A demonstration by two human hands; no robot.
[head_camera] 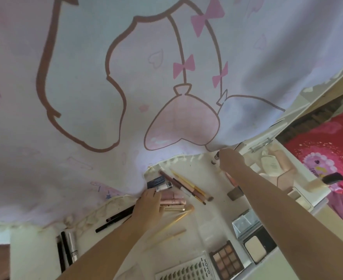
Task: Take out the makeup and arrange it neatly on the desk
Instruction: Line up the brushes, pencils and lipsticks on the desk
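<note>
My left hand (149,207) lies over pink tubes (174,200) on the white desk (211,215), its fingertips at a small white-capped tube (164,187). My right hand (230,160) grips a slim dark-tipped stick (215,157) at the back of the desk. Pencils and brushes (188,186) lie fanned between the hands. A black pencil (116,220) lies left of my left wrist. Nearer me sit an eyeshadow palette (226,259), a powder compact (254,251) and a nail-tip card (186,269).
A pale curtain (126,77) with a cartoon print hangs over the desk's back edge. Black and silver pens (67,249) lie at the left. On the right, an open white box (275,164) holds pink bottles, and a black-headed brush (326,179) lies on its edge.
</note>
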